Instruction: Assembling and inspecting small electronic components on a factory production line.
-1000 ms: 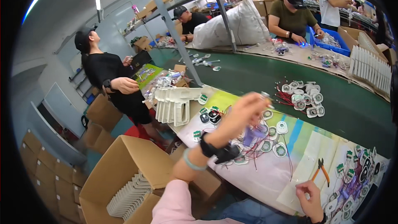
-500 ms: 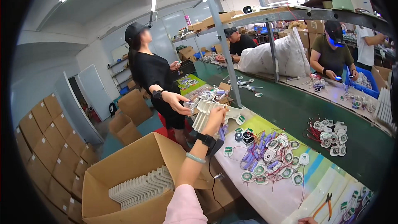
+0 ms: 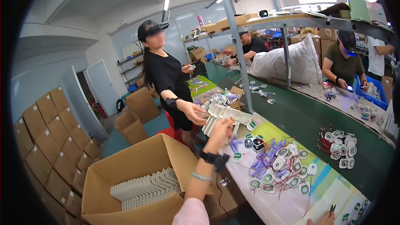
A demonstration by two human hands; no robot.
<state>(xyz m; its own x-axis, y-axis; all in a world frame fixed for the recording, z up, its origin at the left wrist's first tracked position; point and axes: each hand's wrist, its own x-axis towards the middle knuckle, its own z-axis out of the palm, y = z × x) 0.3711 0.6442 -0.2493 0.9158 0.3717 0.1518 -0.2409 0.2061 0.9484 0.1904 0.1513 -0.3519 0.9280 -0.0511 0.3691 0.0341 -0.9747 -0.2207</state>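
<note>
My left hand (image 3: 220,134) reaches forward with curled fingers in front of a white ribbed plastic tray (image 3: 216,118); a small orange bit shows at the fingertips, and what they hold is unclear. A co-worker's open hand (image 3: 192,112) is beside the tray's left end. At the lower right edge, my right hand (image 3: 321,219) is closed around a pair of pliers (image 3: 332,208); only the dark jaws show. Between my hands lies a heap of purple battery cells (image 3: 261,162), red wires and round white parts with green circuit boards (image 3: 304,188).
An open carton (image 3: 129,154) at the left holds a row of white ribbed trays (image 3: 146,186). A grey post (image 3: 233,37) rises at the table's far edge. Beyond runs a green belt (image 3: 300,121) carrying more wired parts (image 3: 341,148). Other people work across it.
My left hand has drawn back slightly from the tray. My right hand has come further in and covers the pliers' orange handles. The standing co-worker has turned their head this way.
</note>
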